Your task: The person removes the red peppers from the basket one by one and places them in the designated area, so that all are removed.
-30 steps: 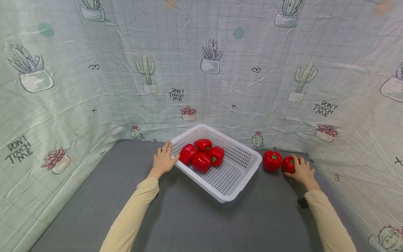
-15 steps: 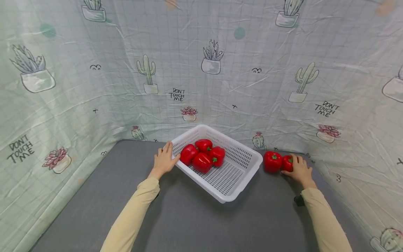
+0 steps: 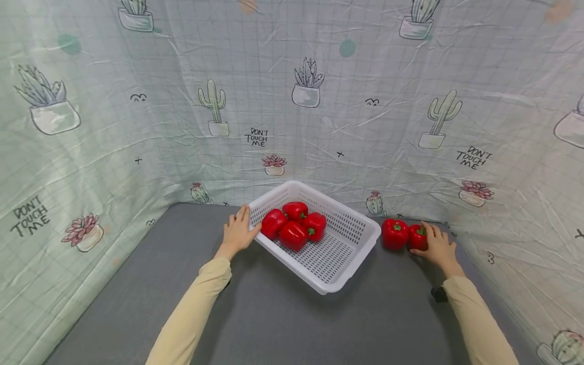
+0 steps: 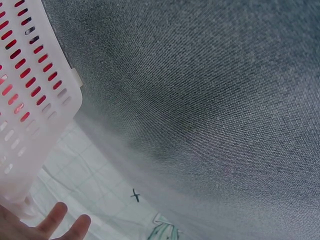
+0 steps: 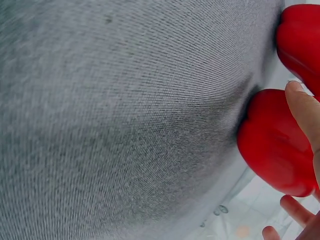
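Note:
In the head view my left hand (image 3: 236, 232) holds the left corner of a white perforated plastic basket (image 3: 337, 285), thumb at the near rim and fingers toward the far side. Several red bell peppers lie in its left half. At the far right my right hand (image 3: 439, 246) grips a red bell pepper (image 3: 415, 237) on the table, thumb on its near side and fingers behind it. Another bell pepper (image 3: 394, 234) stands to its left. In the right wrist view the thumb (image 5: 305, 110) lies across the bell pepper (image 5: 272, 140); two lower fingers are spread apart.
The table (image 3: 292, 334) has a dark grey cloth surface. A pale sheet (image 3: 328, 126) printed with cacti hangs behind and at both sides, close to the basket's back corner and the right-hand peppers.
My right hand shifted slightly left toward the pair of peppers, then back right. The gripped pepper moved a little with it. My left hand and the basket stayed in place.

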Demonstrator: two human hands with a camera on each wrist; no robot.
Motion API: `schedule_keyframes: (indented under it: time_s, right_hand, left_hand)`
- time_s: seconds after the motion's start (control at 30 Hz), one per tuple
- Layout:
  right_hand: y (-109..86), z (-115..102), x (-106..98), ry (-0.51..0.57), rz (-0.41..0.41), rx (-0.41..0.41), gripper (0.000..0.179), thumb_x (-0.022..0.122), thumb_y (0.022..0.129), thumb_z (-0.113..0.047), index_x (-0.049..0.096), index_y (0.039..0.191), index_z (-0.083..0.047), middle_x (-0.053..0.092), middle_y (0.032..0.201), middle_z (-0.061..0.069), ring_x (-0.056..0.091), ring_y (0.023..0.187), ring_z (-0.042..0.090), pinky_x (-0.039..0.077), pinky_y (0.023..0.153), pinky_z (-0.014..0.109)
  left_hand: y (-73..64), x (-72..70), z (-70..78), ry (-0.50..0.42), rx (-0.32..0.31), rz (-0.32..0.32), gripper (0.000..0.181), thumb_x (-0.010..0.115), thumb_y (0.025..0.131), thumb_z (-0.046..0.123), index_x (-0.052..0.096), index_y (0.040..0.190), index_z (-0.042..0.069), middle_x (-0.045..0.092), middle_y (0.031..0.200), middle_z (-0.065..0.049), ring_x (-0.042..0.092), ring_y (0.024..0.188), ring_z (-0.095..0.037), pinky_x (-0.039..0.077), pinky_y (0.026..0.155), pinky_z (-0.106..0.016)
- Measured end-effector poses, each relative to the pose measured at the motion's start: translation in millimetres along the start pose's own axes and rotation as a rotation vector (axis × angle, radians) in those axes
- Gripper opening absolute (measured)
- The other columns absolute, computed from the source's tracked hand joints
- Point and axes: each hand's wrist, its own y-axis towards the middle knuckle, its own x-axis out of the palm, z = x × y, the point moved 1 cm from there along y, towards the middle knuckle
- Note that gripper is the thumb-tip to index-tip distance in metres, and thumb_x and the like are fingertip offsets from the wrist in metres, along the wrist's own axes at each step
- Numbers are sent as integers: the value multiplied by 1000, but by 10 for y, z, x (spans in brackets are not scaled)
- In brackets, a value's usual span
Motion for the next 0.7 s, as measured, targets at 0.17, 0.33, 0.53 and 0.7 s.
schedule_keyframes:
  time_s: [0.17, 0.33, 0.53, 0.7]
  right_hand:
    - [-46, -59, -76, -15, 19, -41, 91, 73, 68, -34, 21, 137, -4, 27, 133, 29, 26, 111, 51, 21, 78, 73]
    - [-99, -173, -168, -39, 74, -108, 87, 72, 70, -32, 23, 136, -3, 27, 134, 26, 26, 111, 51, 21, 76, 71]
    - [-173, -375, -254, -49, 108, -159, 83, 70, 72, -34, 26, 135, -4, 30, 133, 25, 28, 111, 47, 24, 75, 65]
    - [-235, -587, -302, -28, 156, -204, 72, 67, 76, -31, 32, 132, -4, 34, 131, 22, 31, 110, 44, 25, 75, 59]
  left_hand:
    - [-7, -4, -3, 0, 5, 5, 71, 41, 87, 45, 22, 141, 4, 21, 147, -15, 30, 120, -42, 29, 91, -61]
    - [-14, -16, 1, 6, 10, 6, 70, 40, 87, 44, 21, 141, 3, 21, 147, -15, 30, 120, -42, 29, 91, -62]
    - [-17, -28, 9, -4, 6, 0, 70, 41, 87, 45, 22, 141, 4, 21, 147, -15, 30, 120, -42, 30, 91, -61]
    - [-17, -26, 7, -5, 9, -5, 71, 41, 87, 45, 21, 141, 4, 20, 147, -15, 30, 120, -42, 29, 91, -61]
